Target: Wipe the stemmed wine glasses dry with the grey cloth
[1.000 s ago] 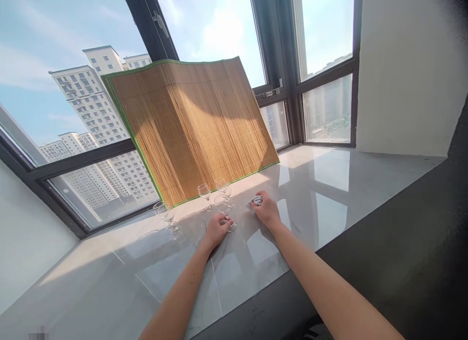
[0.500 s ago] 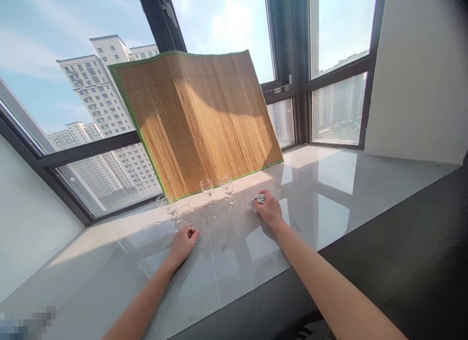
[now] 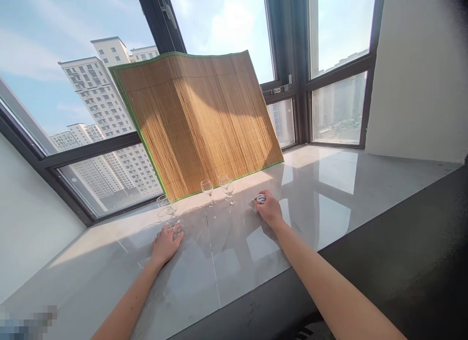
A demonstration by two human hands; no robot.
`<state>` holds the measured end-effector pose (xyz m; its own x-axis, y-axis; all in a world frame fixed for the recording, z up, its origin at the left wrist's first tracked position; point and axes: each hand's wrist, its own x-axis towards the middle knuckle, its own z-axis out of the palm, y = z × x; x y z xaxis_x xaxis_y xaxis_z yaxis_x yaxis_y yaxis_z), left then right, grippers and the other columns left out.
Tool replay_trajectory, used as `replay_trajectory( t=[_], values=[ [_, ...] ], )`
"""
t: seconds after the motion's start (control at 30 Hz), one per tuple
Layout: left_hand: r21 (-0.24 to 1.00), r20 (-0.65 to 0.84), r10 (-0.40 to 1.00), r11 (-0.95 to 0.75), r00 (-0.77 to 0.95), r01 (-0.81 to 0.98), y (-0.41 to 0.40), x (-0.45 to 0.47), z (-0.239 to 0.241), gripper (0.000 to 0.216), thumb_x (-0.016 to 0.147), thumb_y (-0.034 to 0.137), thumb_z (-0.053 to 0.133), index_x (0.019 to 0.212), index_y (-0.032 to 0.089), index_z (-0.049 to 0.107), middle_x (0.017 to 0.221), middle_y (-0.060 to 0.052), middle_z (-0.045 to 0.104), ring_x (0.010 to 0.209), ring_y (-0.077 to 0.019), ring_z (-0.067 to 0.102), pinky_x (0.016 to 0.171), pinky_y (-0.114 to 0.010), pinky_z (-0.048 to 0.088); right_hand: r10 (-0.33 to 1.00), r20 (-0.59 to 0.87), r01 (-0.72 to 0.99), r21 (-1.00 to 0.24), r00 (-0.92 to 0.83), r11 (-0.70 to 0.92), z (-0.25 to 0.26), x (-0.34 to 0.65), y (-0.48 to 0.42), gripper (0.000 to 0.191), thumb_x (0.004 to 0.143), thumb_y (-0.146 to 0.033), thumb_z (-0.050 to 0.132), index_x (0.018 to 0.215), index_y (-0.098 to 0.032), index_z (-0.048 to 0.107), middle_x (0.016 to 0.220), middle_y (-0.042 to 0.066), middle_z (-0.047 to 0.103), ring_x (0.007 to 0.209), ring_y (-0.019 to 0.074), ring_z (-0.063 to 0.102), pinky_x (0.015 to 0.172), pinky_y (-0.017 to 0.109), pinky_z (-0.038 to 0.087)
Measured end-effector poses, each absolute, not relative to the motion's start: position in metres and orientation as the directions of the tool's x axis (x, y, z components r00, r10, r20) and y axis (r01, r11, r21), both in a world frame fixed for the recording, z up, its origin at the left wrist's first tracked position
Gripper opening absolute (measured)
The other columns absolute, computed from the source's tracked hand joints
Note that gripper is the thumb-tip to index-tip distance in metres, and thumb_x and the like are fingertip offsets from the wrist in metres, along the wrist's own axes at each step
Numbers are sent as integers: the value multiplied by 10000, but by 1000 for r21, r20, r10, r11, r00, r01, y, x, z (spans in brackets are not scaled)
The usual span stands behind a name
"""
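My left hand (image 3: pixel 165 243) rests on the marble sill (image 3: pixel 329 193) with its fingers round the foot of a clear stemmed glass (image 3: pixel 168 217). That glass stands upright close beside another glass (image 3: pixel 162 201) at the left. My right hand (image 3: pixel 269 209) lies closed over a small grey cloth (image 3: pixel 260 199) pressed on the sill. Two more stemmed glasses (image 3: pixel 207 190) (image 3: pixel 226 188) stand between my hands, in front of the bamboo mat.
A bamboo mat (image 3: pixel 199 118) with green edging leans against the window (image 3: pixel 91 110) behind the glasses. A white wall (image 3: pixel 417 71) closes the sill at the right. A dark surface (image 3: pixel 402 262) runs along the sill's near edge.
My left hand has slid a stemmed glass leftward along the sill, from beside the right-hand glasses to next to the far-left glass. My right hand has stayed on the cloth.
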<state>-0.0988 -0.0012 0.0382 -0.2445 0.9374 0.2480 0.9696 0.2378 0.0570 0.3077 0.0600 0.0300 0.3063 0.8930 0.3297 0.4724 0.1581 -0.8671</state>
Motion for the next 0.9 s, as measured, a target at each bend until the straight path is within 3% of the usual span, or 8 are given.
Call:
replay_trajectory(
  t=[0.2, 0.43, 0.53, 0.8, 0.9],
  values=[
    [-7, 181, 951, 255, -249, 967, 1, -92, 42, 531, 915, 561, 327, 1382, 400, 522, 1449, -81, 477, 1324, -341, 441, 1098, -589, 292, 897, 333, 495, -855, 292, 156, 30, 308, 60, 237, 761, -282, 628, 990, -248, 578, 862, 15, 678, 740, 177, 578, 588, 255, 354],
    [15, 182, 943, 281, -279, 960, 0, -93, 40, 612, 921, 576, 280, 1445, 315, 458, 1529, -100, 385, 1388, -326, 367, 1130, -561, 252, 903, 323, 496, -855, 285, 149, 29, 309, 61, 216, 770, -291, 619, 978, -260, 569, 847, 6, 677, 733, 180, 583, 576, 254, 349],
    [11, 156, 958, 243, -241, 970, 2, -94, 39, 635, 916, 619, 264, 1467, 344, 417, 1539, -89, 381, 1410, -327, 335, 1132, -594, 222, 904, 322, 497, -855, 283, 149, 30, 308, 61, 217, 769, -285, 625, 978, -257, 572, 851, 8, 681, 734, 179, 584, 581, 254, 355],
    [35, 143, 966, 212, -215, 977, 4, -99, 38, 578, 957, 518, 196, 1452, 350, 442, 1556, -35, 383, 1393, -317, 363, 1125, -628, 200, 900, 328, 521, -842, 285, 142, 32, 308, 59, 218, 771, -289, 628, 980, -246, 585, 828, 22, 673, 737, 186, 582, 605, 258, 361],
    [45, 159, 962, 216, -220, 975, 2, -103, 38, 546, 958, 465, 217, 1420, 355, 487, 1515, -33, 449, 1377, -318, 394, 1126, -632, 198, 901, 327, 509, -848, 285, 147, 32, 308, 59, 205, 773, -292, 626, 969, -247, 585, 827, 21, 674, 733, 185, 584, 606, 258, 365]
  ],
)
